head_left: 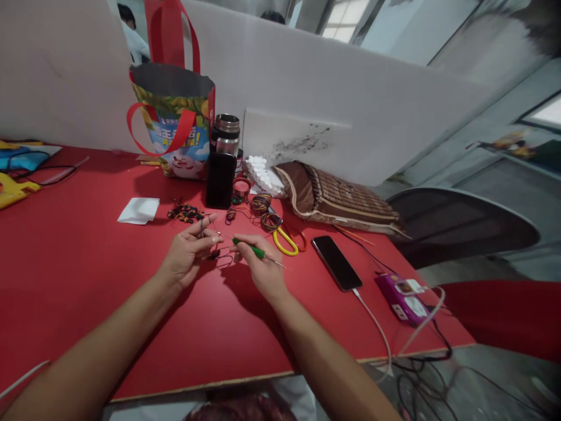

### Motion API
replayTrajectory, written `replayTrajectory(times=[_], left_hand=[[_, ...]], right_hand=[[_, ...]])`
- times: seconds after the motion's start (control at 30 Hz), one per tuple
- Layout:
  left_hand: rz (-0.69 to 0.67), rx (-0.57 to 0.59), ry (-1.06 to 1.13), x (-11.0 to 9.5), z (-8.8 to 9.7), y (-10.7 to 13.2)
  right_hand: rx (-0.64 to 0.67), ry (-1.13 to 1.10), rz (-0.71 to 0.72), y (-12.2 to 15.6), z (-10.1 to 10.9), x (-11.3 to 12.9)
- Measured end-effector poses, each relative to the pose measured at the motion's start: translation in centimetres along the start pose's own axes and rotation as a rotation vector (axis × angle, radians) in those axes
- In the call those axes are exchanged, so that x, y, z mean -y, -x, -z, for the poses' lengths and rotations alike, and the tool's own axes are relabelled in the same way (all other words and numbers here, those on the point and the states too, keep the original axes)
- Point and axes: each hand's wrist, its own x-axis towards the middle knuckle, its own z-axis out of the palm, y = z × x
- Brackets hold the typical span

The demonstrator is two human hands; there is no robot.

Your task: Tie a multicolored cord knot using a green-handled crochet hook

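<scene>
Btwn hands (186, 255) | cord (225, 249) blurry | grn tool (258, 252) partly hid, R grip

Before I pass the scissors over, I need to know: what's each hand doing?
Left hand: closed, holding dark cord looped around a finger.
Right hand: closed, holding a green-handled tool.

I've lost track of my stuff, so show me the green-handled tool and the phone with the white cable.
Green-handled tool (258, 252), head view, on its handle.
Phone (337, 264), head view, on its screen.

Muted indoor light, soft shadows, stretched blurry edges
</scene>
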Motion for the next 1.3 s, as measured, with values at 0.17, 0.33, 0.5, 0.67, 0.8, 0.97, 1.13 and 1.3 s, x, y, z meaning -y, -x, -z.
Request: replayTrajectory(times=[0.17, 0.33, 0.5, 0.67, 0.8, 0.97, 1.13, 1.3], left_hand=[[0.065, 0.013, -0.006, -0.1, 0.6, 0.1], [0.123, 0.039, 0.036, -0.6, 1.1, 0.1], [0.227, 0.088, 0.057, -0.8, 1.4, 0.2], [0.299, 0.109, 0.087, -1.0, 1.4, 0.2], [0.294, 0.105, 0.071, -0.6, 1.6, 0.1], [0.156, 0.075, 0.026, 1.4, 1.2, 0.5], [0.106, 0.052, 0.021, 2.3, 0.7, 1.0], [0.031, 0.064, 0.06, 1.8, 0.5, 0.8]], right_hand=[[0.052, 0.044, 0.013, 0.3, 0.8, -0.1], [0.091, 0.056, 0.041, 0.5, 1.3, 0.4], [0.12, 0.075, 0.085, 0.7, 1.6, 1.4], [0.139, -0.004, 0.006, 0.7, 2.0, 2.0], [0.133, -0.142, -0.122, 0.7, 2.0, 1.5], [0.094, -0.397, -0.286, 0.8, 0.8, 1.0], [0.044, -0.511, -0.308, 0.9, 0.0, 1.1], [0.026, -0.52, -0.297, 0.9, 0.0, 1.0]])
